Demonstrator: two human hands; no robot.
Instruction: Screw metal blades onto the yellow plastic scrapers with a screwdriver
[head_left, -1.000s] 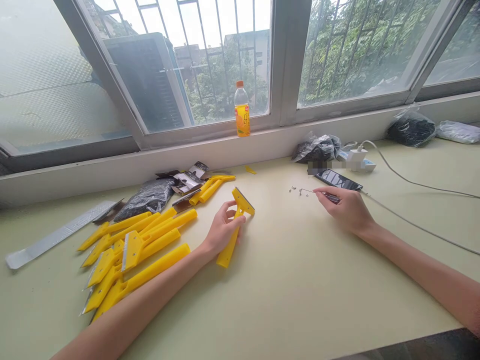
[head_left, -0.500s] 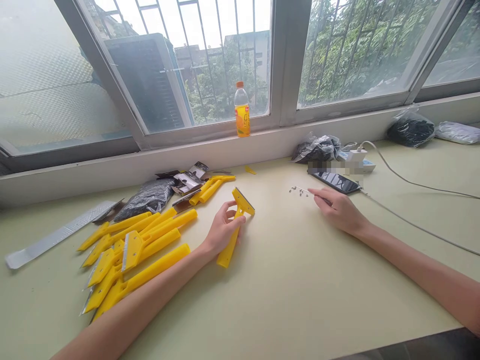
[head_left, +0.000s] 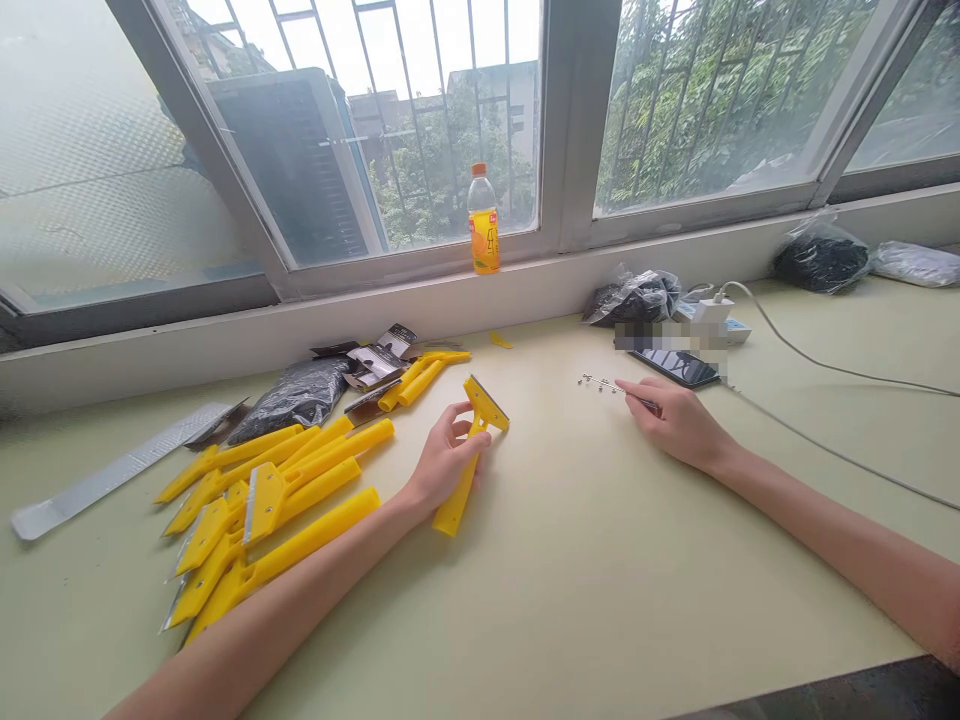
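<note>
Gripping yellow scraper (head_left: 460, 490) left, slim driver (head_left: 604, 382) right

Left grip (head_left: 444, 462) closed round the scraper's neck. Long axis: handle toward wearer, head away and slightly right, blade edge outermost. Whether the handle touches the desk (head_left: 570, 560), cannot tell.

Right grip (head_left: 679, 425) pinched on the driver, shaft pointing left. Key relation: loose screws (head_left: 601, 389) lie on the desk just left of the right fingertips, between the two grips, right one clearly nearer. Driver tip among them; contact too small to judge.

Edges: phone (head_left: 679, 364) just beyond right grip, limits that side. Scraper pile (head_left: 319, 525) beside left forearm. Desk's front edge well below right forearm. Most room: the stretch of desk between scraper and right forearm, running toward the wearer.
</note>
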